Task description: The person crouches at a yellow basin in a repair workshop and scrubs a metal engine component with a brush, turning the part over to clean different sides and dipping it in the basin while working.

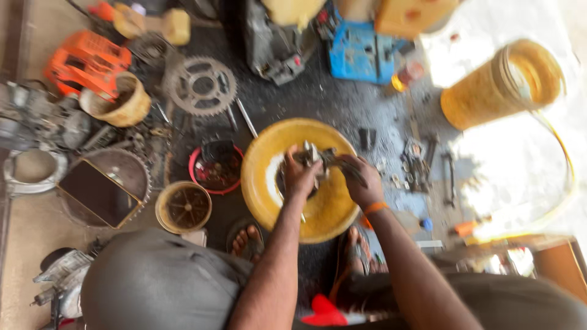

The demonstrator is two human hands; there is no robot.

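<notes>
Hands, left (299, 174) and right (362, 182), reach forward together, clamped on a metal part (319, 157) above the yellow basin (263, 177).

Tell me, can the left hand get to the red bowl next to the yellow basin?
Probably yes. The left hand is gripping a metal part over the yellow basin, and the red bowl sits just beside it with nothing between. It would likely need to let go first.

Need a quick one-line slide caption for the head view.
Both hands, left hand and right hand, grip a metal part over a yellow basin.
</notes>
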